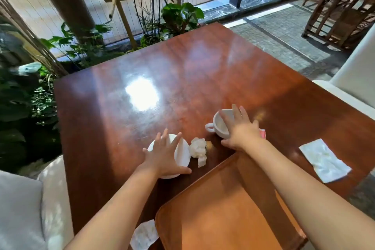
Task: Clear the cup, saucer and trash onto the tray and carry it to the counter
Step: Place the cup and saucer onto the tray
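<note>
Head view shows both my hands spread open: left hand (162, 154) over the white round saucer (182, 155), right hand (239, 128) over the white ceramic cup (220, 123) (neither gripped yet). Just behind them, toward me, sits the orange-brown tray (223, 209) on the table (162, 71).

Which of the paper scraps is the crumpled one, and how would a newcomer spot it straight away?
Start at the orange tray on the near edge of the wooden table. Just beyond its far-left corner, between the white saucer under the left hand and the white cup under the right hand, lies the crumpled napkin. Unlike the flat paper napkin at right, it is balled up.
</note>
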Available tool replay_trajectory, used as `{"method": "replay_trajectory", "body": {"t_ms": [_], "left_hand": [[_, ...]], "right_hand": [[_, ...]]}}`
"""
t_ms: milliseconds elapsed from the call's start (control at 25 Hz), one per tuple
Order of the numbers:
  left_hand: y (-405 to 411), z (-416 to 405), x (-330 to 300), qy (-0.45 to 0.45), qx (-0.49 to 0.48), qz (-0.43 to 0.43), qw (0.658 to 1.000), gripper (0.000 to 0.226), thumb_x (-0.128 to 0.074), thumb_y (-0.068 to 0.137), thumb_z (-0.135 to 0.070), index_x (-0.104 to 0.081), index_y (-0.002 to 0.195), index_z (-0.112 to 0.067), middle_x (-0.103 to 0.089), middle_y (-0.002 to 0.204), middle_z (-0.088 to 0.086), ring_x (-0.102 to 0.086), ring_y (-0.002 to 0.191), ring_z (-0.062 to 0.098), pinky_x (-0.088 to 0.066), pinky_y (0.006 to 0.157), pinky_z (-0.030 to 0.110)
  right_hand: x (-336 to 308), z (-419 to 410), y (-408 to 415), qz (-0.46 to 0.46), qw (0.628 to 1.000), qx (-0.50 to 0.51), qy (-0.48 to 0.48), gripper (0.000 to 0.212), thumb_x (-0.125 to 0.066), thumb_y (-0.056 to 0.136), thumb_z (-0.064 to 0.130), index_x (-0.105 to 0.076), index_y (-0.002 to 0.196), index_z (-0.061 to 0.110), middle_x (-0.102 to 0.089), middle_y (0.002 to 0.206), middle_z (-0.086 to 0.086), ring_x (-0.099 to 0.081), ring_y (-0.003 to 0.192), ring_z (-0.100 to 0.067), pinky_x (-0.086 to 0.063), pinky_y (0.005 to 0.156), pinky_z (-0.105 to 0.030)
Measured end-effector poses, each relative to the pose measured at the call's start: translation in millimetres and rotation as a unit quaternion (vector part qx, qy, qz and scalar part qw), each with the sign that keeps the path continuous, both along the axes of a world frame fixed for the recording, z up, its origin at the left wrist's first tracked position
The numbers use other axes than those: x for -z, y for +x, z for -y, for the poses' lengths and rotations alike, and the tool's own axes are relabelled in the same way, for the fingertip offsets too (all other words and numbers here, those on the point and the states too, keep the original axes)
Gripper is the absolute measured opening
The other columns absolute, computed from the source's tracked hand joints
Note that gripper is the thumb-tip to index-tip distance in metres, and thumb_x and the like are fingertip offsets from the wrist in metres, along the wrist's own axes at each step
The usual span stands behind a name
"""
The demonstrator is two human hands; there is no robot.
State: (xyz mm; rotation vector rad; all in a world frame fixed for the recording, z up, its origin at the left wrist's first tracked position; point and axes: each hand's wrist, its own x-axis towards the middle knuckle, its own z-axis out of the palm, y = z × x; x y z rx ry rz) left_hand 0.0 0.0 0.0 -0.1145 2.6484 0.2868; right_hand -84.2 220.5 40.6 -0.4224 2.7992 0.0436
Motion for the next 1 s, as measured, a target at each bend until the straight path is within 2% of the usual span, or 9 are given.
{"method": "replay_trajectory", "body": {"t_ms": [120, 280, 400, 600, 720, 800, 880, 1000], "left_hand": [[-4.3, 0.5, 1.5, -0.026, 0.034, 0.021, 0.999, 0.118, -0.066, 0.059, -0.07, 0.01, 0.145, -0.044, 0.018, 0.157, 0.002, 0.018, 0.143, 0.024, -0.021, 0.101, 0.069], [-2.3, 5.4, 5.1, -0.018, 0.022, -0.003, 1.0, 0.113, -0.068, 0.059, -0.064, 0.002, 0.145, -0.043, 0.004, 0.156, 0.003, 0.009, 0.143, 0.025, -0.025, 0.1, 0.065], [4.0, 10.2, 4.8, -0.004, -0.018, -0.021, 1.0, 0.111, -0.07, 0.06, -0.062, -0.002, 0.145, -0.042, -0.001, 0.154, 0.002, 0.006, 0.141, 0.025, -0.025, 0.1, 0.063], [22.3, 0.7, -21.2, 0.058, -0.086, -0.058, 0.993, 0.11, -0.072, 0.059, -0.059, -0.004, 0.144, -0.045, -0.002, 0.152, -0.003, 0.005, 0.141, 0.022, -0.02, 0.103, 0.065], [45.4, -26.0, -35.9, 0.07, -0.065, -0.081, 0.992, 0.11, -0.069, 0.057, -0.061, 0.002, 0.14, -0.05, 0.004, 0.151, -0.008, 0.006, 0.142, 0.021, -0.019, 0.104, 0.062], [67.7, -45.0, -36.8, 0.056, -0.04, -0.098, 0.993, 0.111, -0.064, 0.056, -0.065, 0.007, 0.14, -0.05, 0.003, 0.152, -0.006, 0.004, 0.142, 0.024, -0.024, 0.103, 0.06], [89.5, -60.3, -31.1, 0.022, -0.005, -0.109, 0.994, 0.112, -0.058, 0.055, -0.068, 0.01, 0.141, -0.047, 0.002, 0.153, -0.001, 0.003, 0.141, 0.026, -0.029, 0.1, 0.057], [112.9, -79.4, -18.0, -0.011, 0.032, -0.093, 0.995, 0.109, -0.055, 0.059, -0.067, 0.009, 0.144, -0.041, 0.002, 0.154, 0.003, 0.004, 0.14, 0.027, -0.03, 0.098, 0.056]], "right_hand": [[-0.5, -0.9, -13.0, 0.036, 0.999, 0.0, -0.003, 0.095, -0.063, 0.076, 0.043, 0.001, 0.146, 0.037, 0.0, 0.157, -0.007, 0.005, 0.143, -0.03, -0.03, 0.103, -0.057], [2.3, 2.3, -28.9, 0.08, 0.997, 0.015, -0.019, 0.098, -0.071, 0.07, 0.039, -0.007, 0.145, 0.037, -0.014, 0.15, -0.009, -0.014, 0.138, -0.032, -0.041, 0.099, -0.051], [2.4, 2.3, -35.1, 0.058, 0.998, 0.014, -0.032, 0.095, -0.074, 0.063, 0.039, -0.02, 0.141, 0.034, -0.025, 0.141, -0.011, -0.028, 0.129, -0.033, -0.046, 0.093, -0.045], [-1.5, -0.2, -25.8, 0.028, 0.997, 0.019, -0.065, 0.087, -0.075, 0.058, 0.042, -0.031, 0.132, 0.031, -0.032, 0.132, -0.01, -0.033, 0.123, -0.032, -0.047, 0.086, -0.044], [-14.7, -10.3, -3.7, -0.009, 0.989, 0.013, -0.144, 0.083, -0.074, 0.058, 0.042, -0.035, 0.129, 0.029, -0.036, 0.127, -0.01, -0.036, 0.119, -0.033, -0.048, 0.083, -0.045], [-22.0, -21.2, 18.4, -0.021, 0.986, -0.01, -0.164, 0.083, -0.073, 0.055, 0.041, -0.035, 0.128, 0.029, -0.037, 0.125, -0.009, -0.037, 0.116, -0.031, -0.049, 0.083, -0.045], [-24.2, -33.2, 42.3, -0.021, 0.989, -0.051, -0.14, 0.085, -0.072, 0.054, 0.041, -0.034, 0.129, 0.03, -0.036, 0.123, -0.008, -0.039, 0.111, -0.031, -0.049, 0.078, -0.042], [-18.4, -50.9, 71.5, 0.003, 0.992, -0.083, -0.092, 0.087, -0.072, 0.054, 0.041, -0.032, 0.13, 0.032, -0.035, 0.122, -0.005, -0.038, 0.112, -0.029, -0.039, 0.067, -0.031]]}}
